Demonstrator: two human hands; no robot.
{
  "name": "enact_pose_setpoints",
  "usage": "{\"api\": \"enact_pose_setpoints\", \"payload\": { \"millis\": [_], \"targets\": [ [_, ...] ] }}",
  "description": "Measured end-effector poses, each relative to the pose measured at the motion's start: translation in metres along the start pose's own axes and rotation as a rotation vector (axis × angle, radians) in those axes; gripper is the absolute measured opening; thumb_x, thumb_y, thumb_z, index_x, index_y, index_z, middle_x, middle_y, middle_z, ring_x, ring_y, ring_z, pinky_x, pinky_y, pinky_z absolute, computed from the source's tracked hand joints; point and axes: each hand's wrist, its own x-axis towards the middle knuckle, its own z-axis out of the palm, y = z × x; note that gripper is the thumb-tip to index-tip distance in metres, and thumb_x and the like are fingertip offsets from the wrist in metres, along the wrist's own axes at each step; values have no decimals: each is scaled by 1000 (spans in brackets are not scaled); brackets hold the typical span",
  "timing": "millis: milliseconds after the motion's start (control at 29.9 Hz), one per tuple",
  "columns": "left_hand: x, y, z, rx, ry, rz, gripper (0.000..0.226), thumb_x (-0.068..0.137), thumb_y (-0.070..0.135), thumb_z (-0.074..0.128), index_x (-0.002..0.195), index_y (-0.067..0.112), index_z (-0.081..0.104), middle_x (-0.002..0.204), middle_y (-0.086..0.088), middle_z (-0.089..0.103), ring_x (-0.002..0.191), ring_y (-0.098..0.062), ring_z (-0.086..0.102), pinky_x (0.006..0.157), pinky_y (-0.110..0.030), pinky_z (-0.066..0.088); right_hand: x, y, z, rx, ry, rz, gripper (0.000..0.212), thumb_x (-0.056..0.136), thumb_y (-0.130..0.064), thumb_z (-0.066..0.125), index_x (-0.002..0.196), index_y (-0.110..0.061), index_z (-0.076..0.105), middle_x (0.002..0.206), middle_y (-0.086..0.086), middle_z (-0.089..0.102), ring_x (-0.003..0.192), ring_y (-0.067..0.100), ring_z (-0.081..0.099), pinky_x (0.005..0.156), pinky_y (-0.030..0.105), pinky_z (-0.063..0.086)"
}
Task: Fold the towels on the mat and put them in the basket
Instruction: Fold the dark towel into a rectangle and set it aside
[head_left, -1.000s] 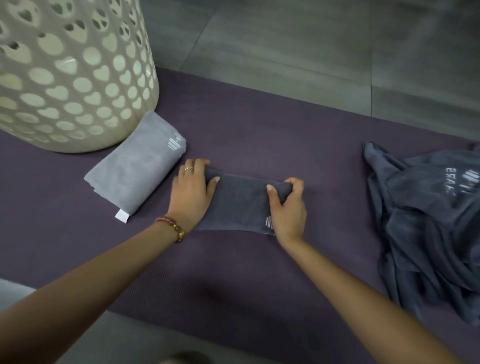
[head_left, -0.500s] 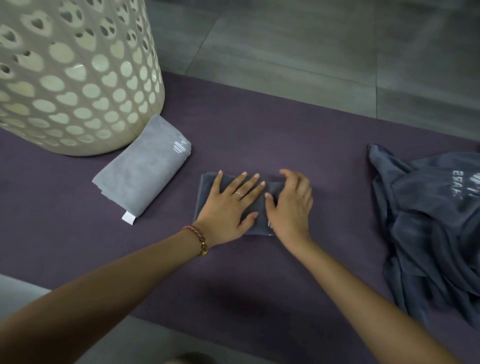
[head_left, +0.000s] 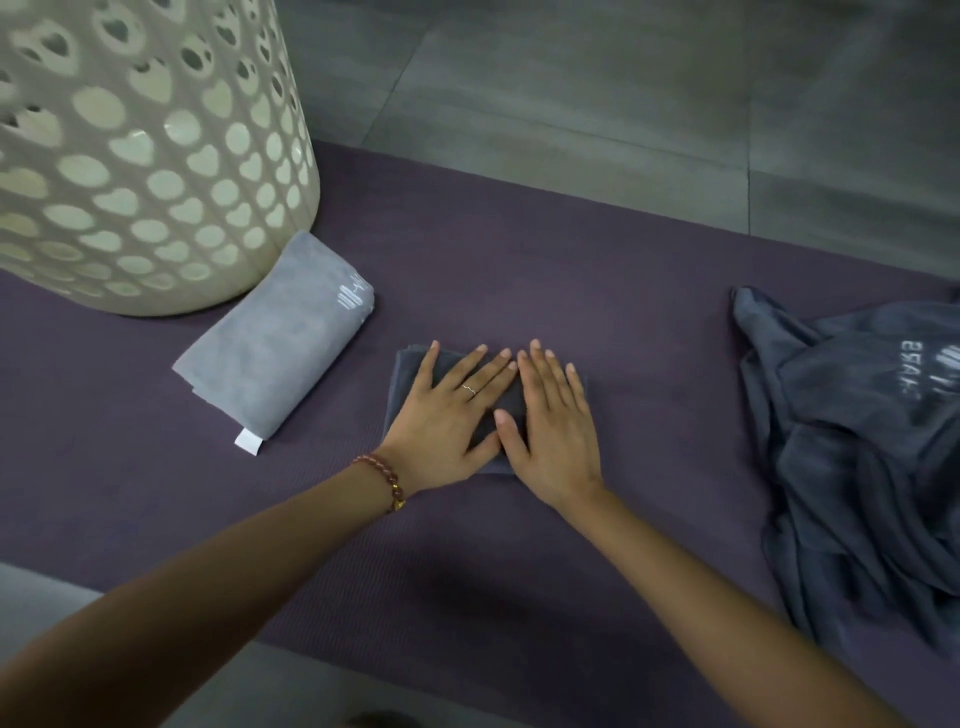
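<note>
A small dark grey folded towel (head_left: 408, 374) lies in the middle of the purple mat (head_left: 571, 270). My left hand (head_left: 447, 415) and my right hand (head_left: 553, 431) both press flat on it with straight fingers, side by side, and cover most of it. A light grey folded towel (head_left: 280, 338) lies to the left, its far end against the foot of the cream basket (head_left: 140, 156) with heart and oval holes. A crumpled dark grey towel (head_left: 857, 452) with pale lettering lies at the right edge of the mat.
Grey floor tiles (head_left: 597, 93) run beyond the mat's far edge. A strip of grey floor (head_left: 47, 592) shows at the near left. Bare mat lies between the folded dark towel and the crumpled one.
One second ago both hands gripped the ends of the dark towel. They folded it over to a smaller shape and now lie flat on top; the view moved slightly closer.
</note>
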Motion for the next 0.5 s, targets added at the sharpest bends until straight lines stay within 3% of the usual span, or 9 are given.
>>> {"api": "enact_pose_setpoints", "payload": {
  "millis": [134,234,301,368,502],
  "targets": [
    [-26,-16,1,-6,48,-111,68,91,52,31,147,12,33,153,-4,31,143,-22,25,115,-51,19,-21,11,2,-2,17,65,71,97,-53,5,149,-6,17,157,8,8,145,17,6,119,33,10],
    [-44,-34,3,-130,73,-168,66,93,48,28,150,14,24,157,-2,19,145,-16,14,117,-43,19,-25,19,-1,95,-58,107,78,92,-63,9,151,-13,1,156,-3,-12,143,9,-12,116,26,6],
    [-38,-38,2,-261,69,-185,66,93,49,25,150,15,23,157,-1,18,146,-12,9,118,-33,14,-20,19,-5,177,-77,136,83,89,-64,16,151,-13,-4,157,-3,-15,141,5,-16,115,22,1],
    [-30,-36,-1,-348,67,-233,69,90,52,22,148,15,27,155,-1,26,144,-13,15,117,-28,14,-19,16,-9,352,-80,223,84,93,-57,34,151,-11,-7,159,-1,-11,143,5,-10,117,24,4],
    [-17,-45,-11,-322,28,-286,75,81,62,21,141,22,42,137,0,43,130,-18,34,107,-39,28,-24,10,-17,664,-48,398,91,90,-38,59,151,-17,-4,153,4,13,140,15,24,112,30,29]
  ]
}}
